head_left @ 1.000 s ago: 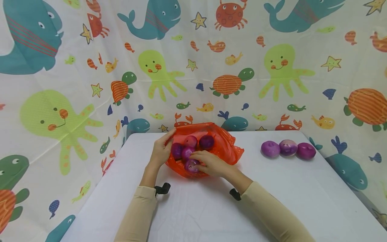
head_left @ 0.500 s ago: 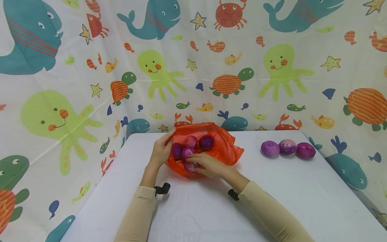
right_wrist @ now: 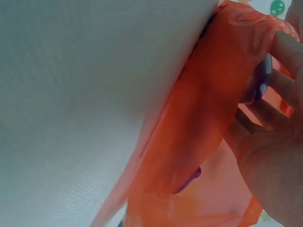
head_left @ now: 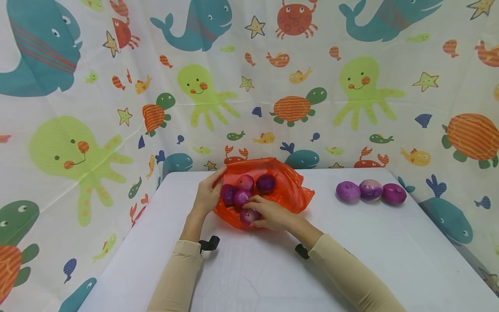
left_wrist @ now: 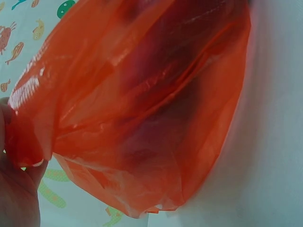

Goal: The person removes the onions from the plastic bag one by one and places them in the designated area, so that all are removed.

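A thin red plastic bag (head_left: 290, 184) lies on the white table with its mouth towards me. Several round, glossy purple fruits sit inside, among them a dark one (head_left: 266, 183) and a pinkish one (head_left: 245, 182). My left hand (head_left: 206, 197) grips the left edge of the bag's mouth and holds it up; in the left wrist view the bag hides most of that hand. Reaching into the mouth from the right, my right hand (head_left: 273, 214) has thumb and fingers round the nearest speckled purple fruit (head_left: 248, 216). That fruit (right_wrist: 260, 80) is partly covered by the bag's edge in the right wrist view.
On the right side of the table (head_left: 343, 251) three more round purple fruits (head_left: 371, 190) stand in a row. A white curtain (head_left: 249, 52) printed with sea animals hangs behind and beside the table.
My right hand has shifted slightly within the bag's mouth, and its fingers have drawn back to the right, baring more of the nearest fruit. The left hand and bag stay still.
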A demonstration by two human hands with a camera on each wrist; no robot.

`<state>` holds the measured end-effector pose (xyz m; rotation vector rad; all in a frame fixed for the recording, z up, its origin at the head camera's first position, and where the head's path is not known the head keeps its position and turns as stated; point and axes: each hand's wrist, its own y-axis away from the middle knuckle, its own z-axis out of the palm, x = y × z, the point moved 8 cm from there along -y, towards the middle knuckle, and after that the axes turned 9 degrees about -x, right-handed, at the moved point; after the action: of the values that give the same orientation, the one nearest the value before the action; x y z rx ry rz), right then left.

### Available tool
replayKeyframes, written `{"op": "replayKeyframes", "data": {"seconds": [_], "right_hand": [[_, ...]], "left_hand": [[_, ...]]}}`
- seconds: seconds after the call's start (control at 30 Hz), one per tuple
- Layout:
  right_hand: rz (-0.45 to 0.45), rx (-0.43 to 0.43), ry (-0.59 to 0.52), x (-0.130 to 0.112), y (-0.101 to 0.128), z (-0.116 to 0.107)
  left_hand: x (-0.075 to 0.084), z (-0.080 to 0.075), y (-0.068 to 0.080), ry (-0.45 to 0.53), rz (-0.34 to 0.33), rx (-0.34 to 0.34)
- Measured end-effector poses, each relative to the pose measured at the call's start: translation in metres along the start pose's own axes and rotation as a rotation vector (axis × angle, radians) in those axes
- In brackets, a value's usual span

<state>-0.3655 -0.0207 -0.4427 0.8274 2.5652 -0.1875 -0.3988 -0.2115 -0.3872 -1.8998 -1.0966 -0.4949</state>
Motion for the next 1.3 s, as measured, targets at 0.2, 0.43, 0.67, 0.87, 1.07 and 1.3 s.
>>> {"op": "replayKeyframes", "data": {"seconds": [0.2, 0.43, 0.67, 0.87, 1.07, 1.3], "right_hand": [[0.044, 0.006, -0.035, 0.007, 0.003, 0.0], [0.057, 0.146, -0.133, 0.012, 0.016, -0.018], [-0.002, 0.288, -0.156, 0.015, 0.024, -0.035], [-0.043, 0.41, -0.138, 0.014, 0.033, -0.05], [-0.059, 0.484, -0.12, 0.013, 0.044, -0.064], [-0.073, 0.623, -0.096, 0.013, 0.063, -0.089]], "left_hand": [[0.0, 0.0, 0.0, 0.005, 0.001, 0.002], [0.002, 0.0, -0.001, -0.002, 0.016, 0.001], [0.0, -0.001, 0.0, 0.004, 0.003, -0.001], [0.0, -0.001, 0.001, 0.004, -0.007, -0.002], [-0.001, -0.001, 0.001, 0.004, -0.004, 0.003], [0.001, -0.003, 0.001, -0.004, 0.013, 0.008]]}}
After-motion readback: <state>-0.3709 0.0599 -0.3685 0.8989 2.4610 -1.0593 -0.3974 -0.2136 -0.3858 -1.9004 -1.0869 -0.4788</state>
